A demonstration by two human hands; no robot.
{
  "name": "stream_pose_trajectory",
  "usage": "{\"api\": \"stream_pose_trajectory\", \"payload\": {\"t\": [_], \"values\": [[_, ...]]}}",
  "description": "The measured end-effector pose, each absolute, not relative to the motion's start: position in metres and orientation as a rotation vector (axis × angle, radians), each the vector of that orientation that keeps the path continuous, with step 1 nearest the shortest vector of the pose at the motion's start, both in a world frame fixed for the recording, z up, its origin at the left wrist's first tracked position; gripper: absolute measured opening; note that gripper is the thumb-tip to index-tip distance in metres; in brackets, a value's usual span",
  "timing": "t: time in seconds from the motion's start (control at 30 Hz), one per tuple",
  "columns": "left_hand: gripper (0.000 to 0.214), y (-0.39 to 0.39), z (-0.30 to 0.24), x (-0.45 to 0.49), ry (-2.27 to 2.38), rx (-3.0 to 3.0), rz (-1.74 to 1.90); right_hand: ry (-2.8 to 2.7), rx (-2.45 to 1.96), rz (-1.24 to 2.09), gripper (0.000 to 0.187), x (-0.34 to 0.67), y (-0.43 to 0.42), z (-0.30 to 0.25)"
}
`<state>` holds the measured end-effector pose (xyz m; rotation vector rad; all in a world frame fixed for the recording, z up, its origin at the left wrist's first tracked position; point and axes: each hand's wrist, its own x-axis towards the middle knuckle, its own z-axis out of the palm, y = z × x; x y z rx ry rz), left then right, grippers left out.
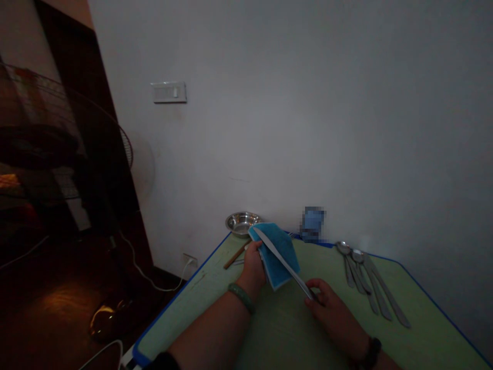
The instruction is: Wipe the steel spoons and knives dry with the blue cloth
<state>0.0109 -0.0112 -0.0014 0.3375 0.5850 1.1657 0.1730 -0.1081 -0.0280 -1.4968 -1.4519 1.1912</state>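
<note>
Across the blue cloth (283,244) clenched in the left hand (254,264), the right hand (329,306) pinches a knife (283,262) mid-wipe; spoons (362,277) right of the cloth, perhaps done.

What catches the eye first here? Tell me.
The blue cloth in the left hand, at the middle of the green table, with a metal knife laid across it and its lower end pinched by the right hand. Right of them lies a row of spoons; a steel bowl sits at the far left corner.

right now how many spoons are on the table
2: a left spoon and a right spoon, side by side near the table's far edge. The cutlery beside them may hide more.
</note>
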Motion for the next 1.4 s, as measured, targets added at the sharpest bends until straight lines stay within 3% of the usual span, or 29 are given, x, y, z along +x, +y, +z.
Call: {"api": "stream_pose_trajectory", "payload": {"t": [1.4], "values": [[0.045, -0.0020, -0.0027, 0.0057, 0.529, 0.253, 1.279, -1.434, -1.474, 1.169, 0.028, 0.1762, -0.1061, -0.0326]]}}
